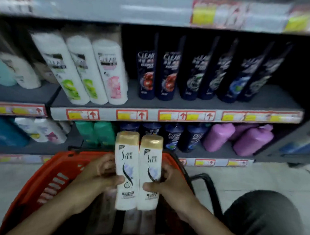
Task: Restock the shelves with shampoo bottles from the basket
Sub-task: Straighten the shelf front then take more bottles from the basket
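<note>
Head view, looking down past two bare forearms: each hand grips one white shampoo bottle with a gold cap, held upright side by side and touching, just above a red plastic basket [46, 180]. The left hand [102, 175] has its fingers wrapped behind the left bottle [126, 169] with the thumb across its front; the right hand [165, 183] grips the right bottle [149, 172] the same way. More pale bottles lie in the basket below, too blurred to count. Its slotted wall sits near the bottom shelf edge, with its black handle [209, 189] off to the right over pale floor. On the middle shelf [169, 103] stand three white Clear bottles [92, 70], smooth and rounded, and six dark navy ones [211, 71], with bare shelf at the far right. Below, two green bottles [95, 132] and two glossy purple ones [238, 140] show.
</note>
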The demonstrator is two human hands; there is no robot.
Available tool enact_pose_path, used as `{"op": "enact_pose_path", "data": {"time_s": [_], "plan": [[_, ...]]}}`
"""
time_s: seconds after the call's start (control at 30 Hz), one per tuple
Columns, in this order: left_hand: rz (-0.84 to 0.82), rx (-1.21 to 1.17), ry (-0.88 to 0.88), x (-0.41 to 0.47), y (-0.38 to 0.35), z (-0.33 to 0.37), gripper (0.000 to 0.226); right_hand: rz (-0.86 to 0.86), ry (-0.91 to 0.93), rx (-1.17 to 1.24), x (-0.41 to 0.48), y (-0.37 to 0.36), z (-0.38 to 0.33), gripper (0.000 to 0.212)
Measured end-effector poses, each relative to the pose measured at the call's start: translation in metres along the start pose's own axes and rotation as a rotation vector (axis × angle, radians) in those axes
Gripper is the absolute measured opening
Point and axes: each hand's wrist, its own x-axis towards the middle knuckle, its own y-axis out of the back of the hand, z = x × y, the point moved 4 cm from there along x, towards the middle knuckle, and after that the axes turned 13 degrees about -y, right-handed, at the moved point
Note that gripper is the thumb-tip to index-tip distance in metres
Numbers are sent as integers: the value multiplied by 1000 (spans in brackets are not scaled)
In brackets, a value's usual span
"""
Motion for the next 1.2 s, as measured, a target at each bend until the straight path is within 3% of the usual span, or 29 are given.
{"op": "enact_pose_path", "data": {"time_s": [0.2,0.43,0.63,0.83,1.2], "plan": [[-151,89,-304,51,-88,136,78,43,256,66,-60,99,-112,63],[-332,126,-624,100,-215,289,52,311,584,-1,-141,219,-236,52],[-269,138,-884,147,-303,372,50,510,789,-29,-168,302,-322,42],[-254,101,-896,209,-357,389,48,626,829,-31,-144,367,-367,44],[-193,165,-812,280,-384,368,39,658,678,-125,-77,419,-372,38]]}}
